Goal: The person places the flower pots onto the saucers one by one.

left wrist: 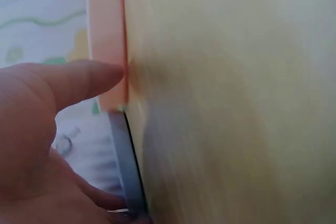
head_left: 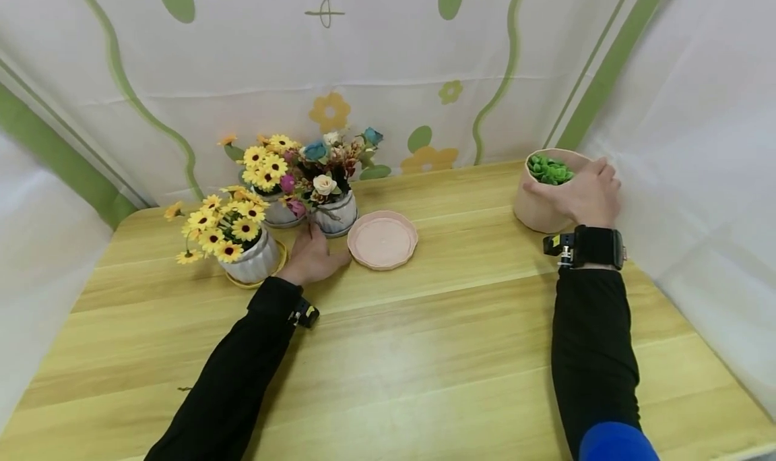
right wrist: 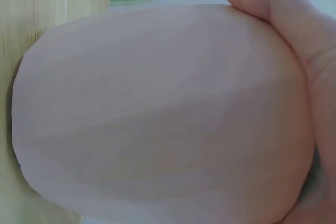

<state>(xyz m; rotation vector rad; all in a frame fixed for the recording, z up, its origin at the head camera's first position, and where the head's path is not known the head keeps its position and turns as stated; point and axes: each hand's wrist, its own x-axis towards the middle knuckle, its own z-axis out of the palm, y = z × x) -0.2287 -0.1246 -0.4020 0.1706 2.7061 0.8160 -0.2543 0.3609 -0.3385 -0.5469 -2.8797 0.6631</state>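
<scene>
At the table's back right, my right hand grips the rim of a pale pink flowerpot holding a green succulent. The pot's smooth side fills the right wrist view; whether its base touches the table I cannot tell. My left hand is low between the flowerpots and a round pink saucer. In the left wrist view the thumb touches the pink saucer's edge, and the fingers reach the grey saucer under the rose pot. Some left fingertips are hidden.
A ribbed white pot of yellow daisies stands on a yellow saucer at left. Behind it is another pot with yellow daisies. A printed cloth hangs along the back edge of the wooden table, with white cloth at both sides.
</scene>
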